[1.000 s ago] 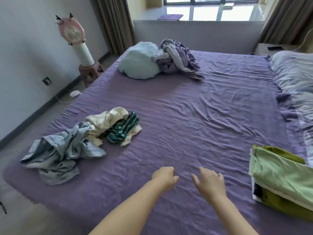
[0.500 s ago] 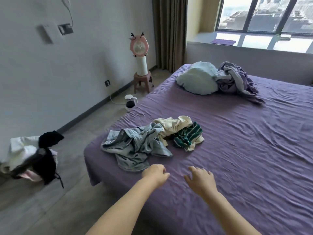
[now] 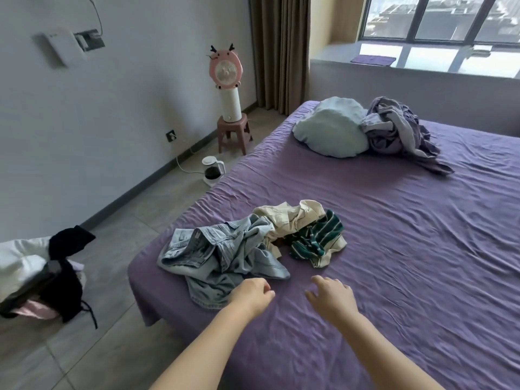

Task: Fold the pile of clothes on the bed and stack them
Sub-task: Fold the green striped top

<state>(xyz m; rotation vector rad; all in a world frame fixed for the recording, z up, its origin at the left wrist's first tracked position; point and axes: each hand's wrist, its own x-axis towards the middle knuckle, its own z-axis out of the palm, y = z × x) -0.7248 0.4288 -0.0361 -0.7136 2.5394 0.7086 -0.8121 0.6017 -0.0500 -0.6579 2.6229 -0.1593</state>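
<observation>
Hands reach out over the purple bed (image 3: pixel 408 249), both bare-armed and both empty. The left hand (image 3: pixel 251 295) has its fingers curled loosely inward, almost a soft fist, holding nothing; it hangs right at the near edge of the light denim garment (image 3: pixel 222 254), and I cannot tell whether the knuckles brush the cloth or stop just short. The right hand (image 3: pixel 332 301) is looser, fingers (image 3: pixel 319 281) slightly spread and bent downward over bare sheet, a little apart from the clothes.

The pile to be folded lies crumpled near the corner of the bed, just beyond the hands: the denim piece nearest the left hand, a cream garment (image 3: pixel 289 218) behind it, and a green-and-white striped top (image 3: pixel 320 240) beside that, all touching.

Farther up the bed sit a pale blue pillow (image 3: pixel 332 128) and a bundled lilac cloth (image 3: pixel 399 128) against it. On the floor stand a kettle (image 3: pixel 213 170) and a pink fan (image 3: pixel 226 69) on a stool (image 3: pixel 233 130).
</observation>
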